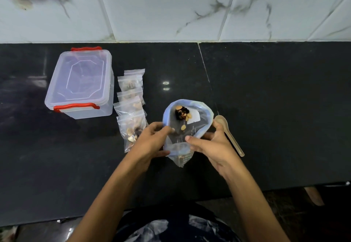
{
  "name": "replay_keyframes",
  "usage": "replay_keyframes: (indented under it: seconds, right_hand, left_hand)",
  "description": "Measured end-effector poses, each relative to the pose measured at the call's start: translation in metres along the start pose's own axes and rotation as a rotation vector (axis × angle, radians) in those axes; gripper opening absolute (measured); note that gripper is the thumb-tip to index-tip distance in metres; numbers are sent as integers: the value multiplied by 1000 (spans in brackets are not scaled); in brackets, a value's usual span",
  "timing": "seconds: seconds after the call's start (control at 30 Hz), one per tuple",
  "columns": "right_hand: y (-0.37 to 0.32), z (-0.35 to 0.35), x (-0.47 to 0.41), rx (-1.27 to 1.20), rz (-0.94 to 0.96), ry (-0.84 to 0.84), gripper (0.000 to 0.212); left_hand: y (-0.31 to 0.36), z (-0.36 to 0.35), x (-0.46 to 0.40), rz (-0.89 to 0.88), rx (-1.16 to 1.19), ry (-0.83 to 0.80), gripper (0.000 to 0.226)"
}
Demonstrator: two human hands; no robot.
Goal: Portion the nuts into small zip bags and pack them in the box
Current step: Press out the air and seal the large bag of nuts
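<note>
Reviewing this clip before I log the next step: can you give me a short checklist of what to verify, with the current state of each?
1. Big bag mouth open: ok, both hands spread the rim.
2. Left hand grip on the rim: ok.
3. Right hand grip on the rim: ok.
4. Nuts left to portion: ok, only a few remain.
5. Spoon in reach: ok, on the counter beside the right hand.
6. Box ready for the filled small bags: not ok, lid closed.
7. Empty small bag available: cannot tell.

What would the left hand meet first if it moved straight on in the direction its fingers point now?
The left hand points right, already touching the big bag. Beyond it, probably the right hand; depth is unclear.
</note>
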State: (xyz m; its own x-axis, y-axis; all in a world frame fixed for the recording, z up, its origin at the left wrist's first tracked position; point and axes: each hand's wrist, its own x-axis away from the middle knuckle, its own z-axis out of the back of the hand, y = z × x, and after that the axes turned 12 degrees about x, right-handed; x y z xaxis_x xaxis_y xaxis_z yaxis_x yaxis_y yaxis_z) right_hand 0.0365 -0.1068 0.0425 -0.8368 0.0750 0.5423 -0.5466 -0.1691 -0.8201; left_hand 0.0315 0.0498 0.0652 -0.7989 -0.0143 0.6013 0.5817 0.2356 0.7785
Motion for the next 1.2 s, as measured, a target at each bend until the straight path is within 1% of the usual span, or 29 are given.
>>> replay_keyframes:
  seconds: [0.03,0.07,0.13,0.2,0.27,0.33,0.4,0.5,0.6,0.7,0.73,0.77,0.83,0.9,0.97,1.0,1.07,1.13,1.2]
  right_hand:
    - [-1,1,1,-103,-35,9,63]
    - [-3,3,1,-174,-61,29,48]
    - [-4,8,2,-208,-119,42,22]
    - [-2,12,1,-214,-162,11,13]
    - [-4,13,2,-243,-180,-60,15]
    - [-8,15,5,-276,-164,-178,22]
    - [-10,19,8,-345,-129,-312,37]
    - [-7,26,9,-519,-103,-439,54]
    - [-2,28,7,-701,-108,-490,54]
    - [5,21,3,-811,-112,-438,57]
    - [6,18,2,-812,-115,-403,57]
    - [7,15,1,-794,-110,-366,50]
    - [5,9,2,-718,-88,-289,31]
    - [1,1,4,-504,-51,-139,19]
    - [1,-8,7,-216,-6,49,18]
    - [1,-13,10,-109,18,104,18]
    - [0,-19,13,1,24,111,24]
    - [-1,-16,13,-2,-7,54,30]
    - [-5,-9,10,-76,-43,-16,30]
  left_hand:
    - [-1,4,0,20,45,-107,21]
    - [-4,10,-1,18,53,-199,32]
    - [-7,23,-2,7,-23,-316,48]
    - [-10,33,-5,19,-16,-377,57]
    - [-13,34,-7,20,109,-387,61]
    - [-16,28,-8,-15,232,-338,59]
    - [-20,19,-8,-43,383,-279,52]
    - [-21,11,-8,-8,592,-195,37]
    - [-21,7,-8,-17,650,-207,21]
    - [-23,2,-5,-75,642,-278,25]
    - [-23,0,-4,-94,640,-295,29]
    - [-24,-1,-3,-105,638,-296,31]
    - [-24,-5,-2,-120,622,-247,25]
    - [-26,-10,-2,-148,509,-95,15]
    - [-32,-14,-4,-200,283,146,19]
    - [-34,-16,-4,-236,172,237,19]
    - [-33,-19,-1,-331,-11,312,14]
    - [-26,-20,5,-387,-105,287,21]
    - [-19,-19,9,-369,-90,219,32]
